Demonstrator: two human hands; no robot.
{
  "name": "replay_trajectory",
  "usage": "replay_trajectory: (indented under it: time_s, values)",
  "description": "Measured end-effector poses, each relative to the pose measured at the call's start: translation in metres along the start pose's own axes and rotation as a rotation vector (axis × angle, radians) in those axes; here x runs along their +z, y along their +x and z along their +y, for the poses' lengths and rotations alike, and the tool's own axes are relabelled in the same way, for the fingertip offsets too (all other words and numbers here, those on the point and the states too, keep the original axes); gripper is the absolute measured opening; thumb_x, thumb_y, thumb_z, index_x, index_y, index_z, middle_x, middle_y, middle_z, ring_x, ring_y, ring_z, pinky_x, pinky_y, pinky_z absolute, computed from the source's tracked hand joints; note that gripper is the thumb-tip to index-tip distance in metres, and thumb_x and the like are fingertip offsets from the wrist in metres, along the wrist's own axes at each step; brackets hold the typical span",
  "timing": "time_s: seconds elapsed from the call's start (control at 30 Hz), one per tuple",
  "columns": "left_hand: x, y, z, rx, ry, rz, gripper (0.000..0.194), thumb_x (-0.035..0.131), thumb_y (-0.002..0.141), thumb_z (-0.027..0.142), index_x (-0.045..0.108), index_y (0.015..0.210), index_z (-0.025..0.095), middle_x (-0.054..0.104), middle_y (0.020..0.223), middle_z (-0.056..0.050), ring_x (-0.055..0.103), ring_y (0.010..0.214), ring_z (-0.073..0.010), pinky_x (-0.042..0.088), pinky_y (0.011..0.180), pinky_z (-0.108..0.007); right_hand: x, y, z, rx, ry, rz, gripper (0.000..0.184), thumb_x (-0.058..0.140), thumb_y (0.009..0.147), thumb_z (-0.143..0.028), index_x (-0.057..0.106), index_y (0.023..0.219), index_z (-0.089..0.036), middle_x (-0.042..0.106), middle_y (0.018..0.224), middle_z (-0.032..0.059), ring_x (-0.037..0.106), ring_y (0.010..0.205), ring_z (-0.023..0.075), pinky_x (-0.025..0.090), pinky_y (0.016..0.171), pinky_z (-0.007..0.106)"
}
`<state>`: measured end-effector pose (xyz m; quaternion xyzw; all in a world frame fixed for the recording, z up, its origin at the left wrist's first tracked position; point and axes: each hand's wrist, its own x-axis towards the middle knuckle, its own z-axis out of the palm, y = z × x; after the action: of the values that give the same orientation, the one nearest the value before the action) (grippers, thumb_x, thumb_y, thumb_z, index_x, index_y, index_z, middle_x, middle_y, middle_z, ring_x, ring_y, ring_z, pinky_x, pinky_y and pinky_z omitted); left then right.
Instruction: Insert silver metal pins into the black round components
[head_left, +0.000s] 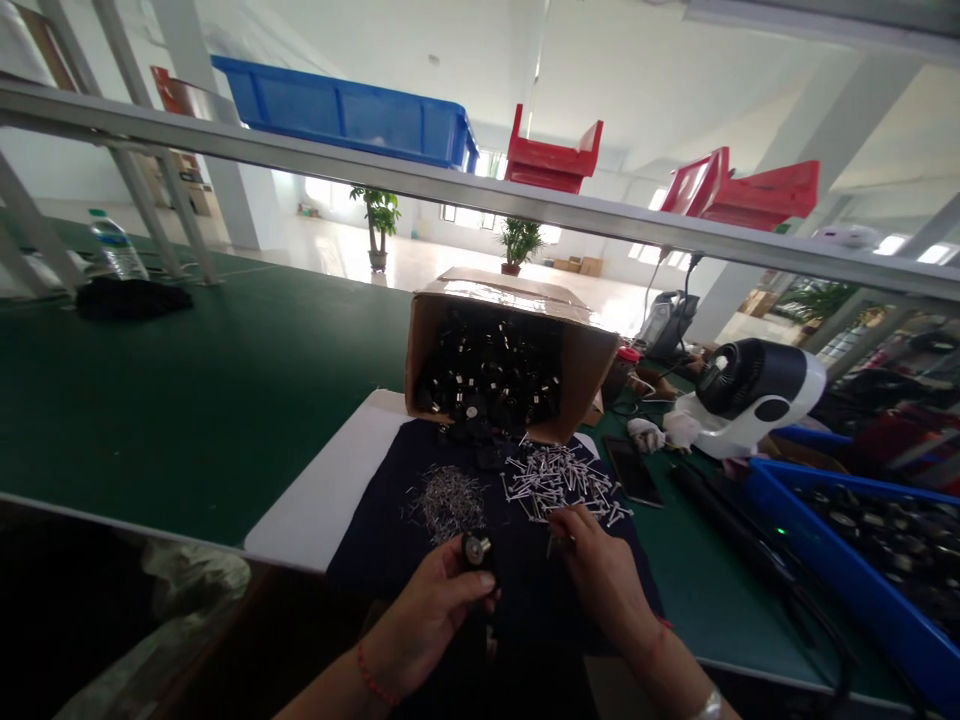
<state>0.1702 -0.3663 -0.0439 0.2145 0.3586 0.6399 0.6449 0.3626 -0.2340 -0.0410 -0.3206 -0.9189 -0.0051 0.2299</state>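
Note:
My left hand (pixel 439 605) grips a small black part with a round metal piece (pixel 475 548) on it, held between thumb and fingers above the dark cloth (pixel 525 590). At the near edge of a pile of silver bolt-like pins (pixel 559 478), my right hand (pixel 600 565) is closed in a pinch. A small thin thing seems to be at its fingertips, too dim to name. A heap of fine, thin metal pieces (pixel 448 503) lies beyond my left hand. Behind both piles, a tipped cardboard box (pixel 583 375) opens toward me, full of black parts with shiny metal bits (pixel 491 375).
At the right stand a blue bin (pixel 795 490) of similar dark parts, a black-and-white fan (pixel 757 395) and a phone (pixel 634 470). A black cable-like tool (pixel 727 520) lies near the bin. Overhead, a shelf (pixel 495 195) carries blue and red bins. A bottle (pixel 116 247) stands far left.

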Motion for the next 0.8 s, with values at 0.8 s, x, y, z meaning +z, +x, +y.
replay_trajectory:
  time_s: [0.8]
  values:
    - [0.010,0.003,-0.011,0.061,-0.061,-0.075,0.028,0.088,0.064,0.022,0.072,0.087,0.019,0.064,0.084,0.001,0.054,0.079,-0.0131,0.045,0.078,-0.027,0.013,-0.011,-0.074,0.587,0.744,0.279,0.047,0.050,0.092,-0.060,0.068,0.095,-0.017,0.070,0.083,0.0088,0.064,0.069,0.0193,0.053,0.063,0.027]
